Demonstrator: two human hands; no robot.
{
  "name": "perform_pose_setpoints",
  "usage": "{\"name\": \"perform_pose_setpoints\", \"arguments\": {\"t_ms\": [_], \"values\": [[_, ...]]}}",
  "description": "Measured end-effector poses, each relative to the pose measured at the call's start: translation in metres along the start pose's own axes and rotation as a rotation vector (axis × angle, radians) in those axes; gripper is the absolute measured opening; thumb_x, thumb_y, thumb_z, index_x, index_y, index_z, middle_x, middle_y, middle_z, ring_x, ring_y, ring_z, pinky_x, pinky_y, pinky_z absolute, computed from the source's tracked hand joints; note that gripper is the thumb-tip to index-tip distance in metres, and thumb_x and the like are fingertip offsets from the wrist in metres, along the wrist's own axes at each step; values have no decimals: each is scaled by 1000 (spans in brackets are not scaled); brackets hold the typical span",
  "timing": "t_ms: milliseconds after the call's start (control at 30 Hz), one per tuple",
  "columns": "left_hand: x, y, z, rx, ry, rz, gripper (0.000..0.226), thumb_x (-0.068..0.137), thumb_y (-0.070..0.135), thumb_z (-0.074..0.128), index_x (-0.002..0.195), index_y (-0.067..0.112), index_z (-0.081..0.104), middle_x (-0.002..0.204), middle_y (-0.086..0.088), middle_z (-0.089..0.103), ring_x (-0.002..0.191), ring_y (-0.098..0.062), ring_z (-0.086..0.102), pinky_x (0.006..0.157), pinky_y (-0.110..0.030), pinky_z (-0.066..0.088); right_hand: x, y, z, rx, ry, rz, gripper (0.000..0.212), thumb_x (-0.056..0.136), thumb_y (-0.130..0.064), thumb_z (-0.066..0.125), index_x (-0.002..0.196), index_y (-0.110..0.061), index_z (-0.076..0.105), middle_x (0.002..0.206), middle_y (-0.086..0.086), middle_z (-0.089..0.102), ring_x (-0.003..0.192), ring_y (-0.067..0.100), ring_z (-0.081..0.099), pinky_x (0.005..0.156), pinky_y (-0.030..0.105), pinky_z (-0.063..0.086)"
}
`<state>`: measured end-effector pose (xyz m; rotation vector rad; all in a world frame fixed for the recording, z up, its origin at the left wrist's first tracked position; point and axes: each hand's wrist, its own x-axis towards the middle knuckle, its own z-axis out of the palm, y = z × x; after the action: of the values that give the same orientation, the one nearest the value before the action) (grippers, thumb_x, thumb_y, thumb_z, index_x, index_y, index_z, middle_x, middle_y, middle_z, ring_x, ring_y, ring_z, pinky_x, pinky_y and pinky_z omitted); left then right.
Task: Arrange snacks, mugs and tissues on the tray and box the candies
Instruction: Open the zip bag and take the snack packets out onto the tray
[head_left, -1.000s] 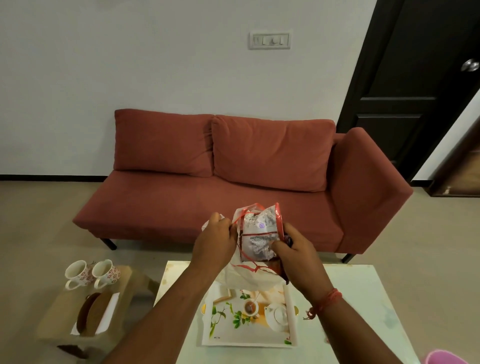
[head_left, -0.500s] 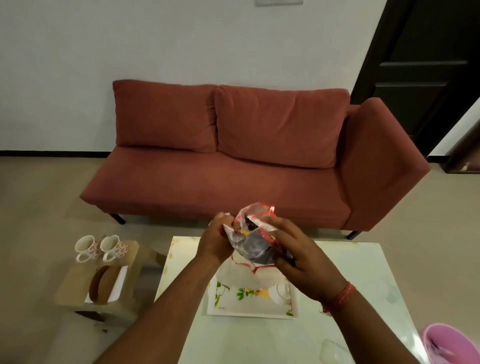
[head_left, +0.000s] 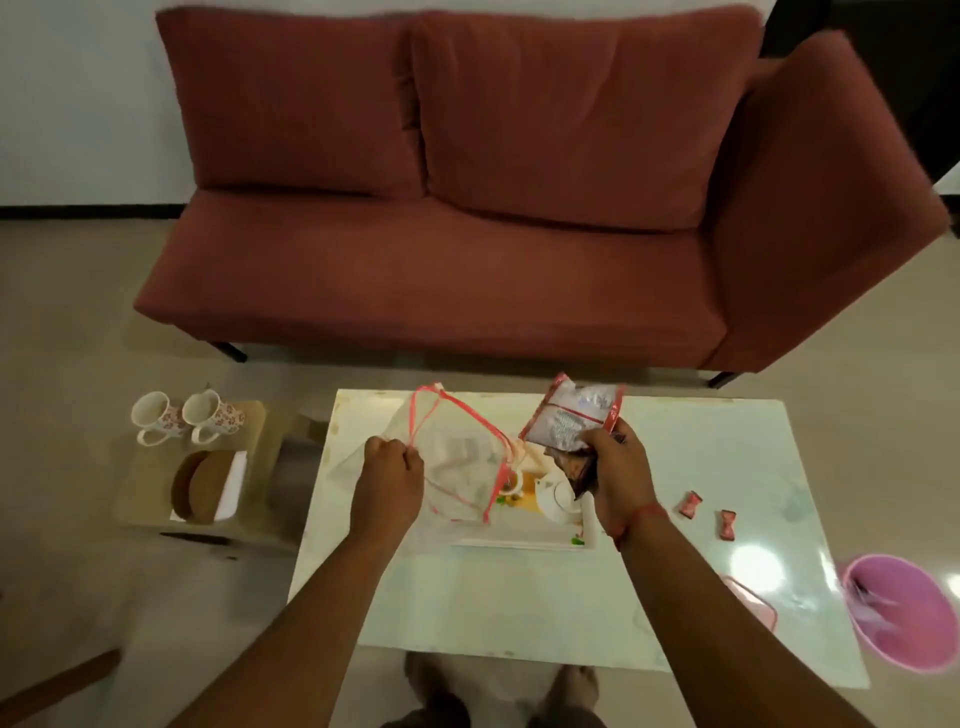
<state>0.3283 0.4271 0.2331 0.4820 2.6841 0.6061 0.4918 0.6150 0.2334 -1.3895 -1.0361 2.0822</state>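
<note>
The left hand (head_left: 388, 480) is closed in a pinch on the red-trimmed edge of a clear plastic bag (head_left: 457, 467). The bag is translucent, slack and open at the top, with a thin red border, and hangs above the tray (head_left: 524, 540). The right hand (head_left: 618, 480) is clamped around snack packets (head_left: 571, 423): a silvery packet with red edges and printed text stands above the fingers, tilted to the right, and a dark packet sits lower in the palm. A red thread circles the right wrist.

Below and between the hands, the white floral tray rests on the pale table (head_left: 519, 608). Right of the right hand, two red-wrapped candies (head_left: 707, 514) lie on the table, apart from each other. Far right, a pink basket (head_left: 904, 613). Left of the left hand, two floral mugs (head_left: 184, 418) stand side by side on a low wooden stool (head_left: 156, 488).
</note>
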Motion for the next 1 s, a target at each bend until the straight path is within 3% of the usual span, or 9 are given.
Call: {"name": "perform_pose_setpoints", "arguments": {"t_ms": [167, 233, 333, 400, 467, 633, 700, 800, 1000], "values": [[-12, -45, 27, 27, -15, -91, 30, 102, 26, 40, 97, 4, 60, 105, -11, 52, 80, -18, 56, 81, -29, 50, 74, 93, -26, -313, 175, 206, 9, 83, -9, 54, 86, -15, 61, 103, 20, 70, 90, 36, 67, 85, 49, 56], [-17, -59, 33, 31, -32, -108, 29, 102, 26, 41, 98, 5, 60, 104, -8, 50, 83, -18, 57, 86, -32, 50, 90, 117, -29, -523, 204, 211, 7, 85, -11, 51, 82, -13, 57, 96, 19, 69, 81, 34, 65, 76, 43, 55], [-22, -84, 43, 4, -49, -132, 28, 102, 27, 43, 99, 6, 61, 106, -8, 52, 86, -18, 57, 91, -37, 52, 114, 150, -28, -824, 192, 149, 13, 92, -20, 50, 93, -10, 58, 91, 15, 64, 72, 25, 60, 63, 30, 49], [-24, -98, 46, -6, -63, -143, 27, 102, 27, 43, 99, 7, 61, 107, -8, 53, 87, -19, 58, 92, -38, 52, 130, 171, -28, -1049, 180, 72, 27, 94, -31, 50, 105, -8, 59, 104, 15, 59, 84, 28, 64, 74, 36, 55], [-25, -110, 48, -11, -78, -141, 26, 101, 27, 44, 101, 8, 61, 110, -9, 54, 89, -18, 58, 92, -37, 51, 143, 189, -25, -1304, 155, -22, 37, 96, -35, 49, 118, -7, 57, 123, 17, 52, 105, 35, 60, 93, 44, 51], [-25, -125, 53, -8, -121, -129, 26, 100, 29, 45, 107, 10, 61, 118, -7, 54, 94, -15, 56, 95, -39, 49, 154, 216, -18, -1624, 75, -105, 41, 95, -14, 45, 135, -7, 47, 147, 20, 33, 132, 39, 39, 111, 46, 34], [-25, -128, 54, -12, -133, -119, 26, 100, 29, 46, 109, 10, 61, 120, -8, 55, 98, -18, 58, 96, -41, 50, 155, 226, -19, -1618, 10, -99, 46, 96, -20, 45, 140, -8, 43, 150, 20, 30, 130, 42, 39, 113, 48, 32], [-24, -129, 55, -25, -160, -112, 26, 99, 29, 47, 111, 11, 60, 122, -8, 56, 102, -22, 60, 98, -42, 49, 150, 230, -28, -1440, -111, -54, 63, 96, -45, 52, 148, -12, 37, 152, 16, 27, 134, 39, 36, 115, 47, 31], [-26, -122, 53, -15, -172, -76, 21, 99, 31, 46, 104, 14, 58, 117, -4, 53, 90, -12, 54, 95, -34, 48, 149, 208, -53, -1139, -60, 9, 66, 85, -46, 60, 139, -10, 46, 145, 17, 41, 132, 35, 44, 109, 43, 40]]}}
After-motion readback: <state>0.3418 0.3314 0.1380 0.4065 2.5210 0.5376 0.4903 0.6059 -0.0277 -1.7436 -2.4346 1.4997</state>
